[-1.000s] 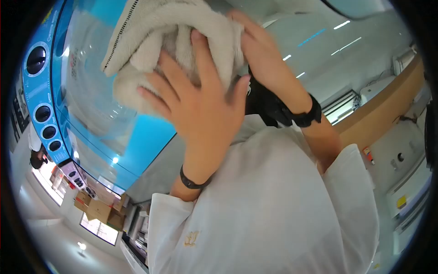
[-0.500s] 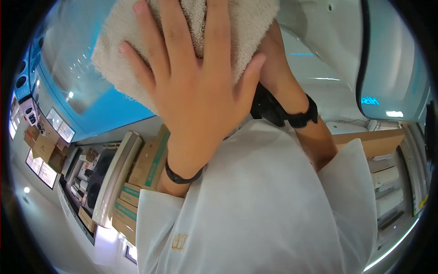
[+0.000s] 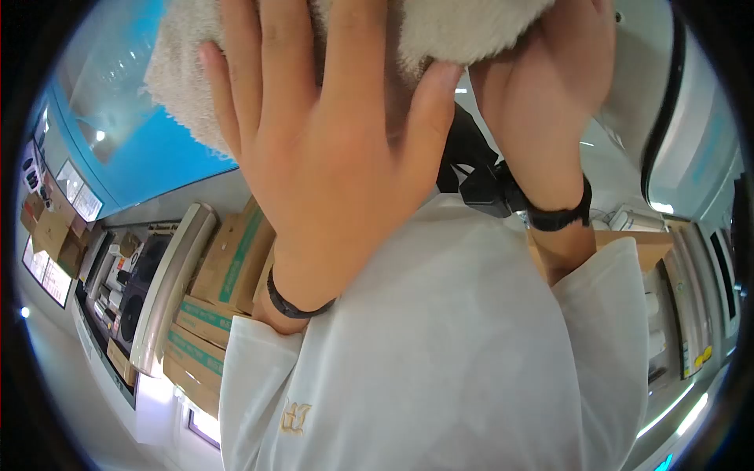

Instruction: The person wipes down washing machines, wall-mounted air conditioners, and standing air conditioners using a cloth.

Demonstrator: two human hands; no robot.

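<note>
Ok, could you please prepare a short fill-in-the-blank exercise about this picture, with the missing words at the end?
The person's hand spread against the beige cloth is the ____ one.
The shirt is ____ in colour.
The bands on both wrists are ____.
The boxes with green stripes are made of ____.

Missing words: left; white; black; cardboard.

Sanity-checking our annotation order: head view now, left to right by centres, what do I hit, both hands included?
Small brown boxes → green-taped cartons → left hand → right hand → small yellow object near the right edge.
</note>
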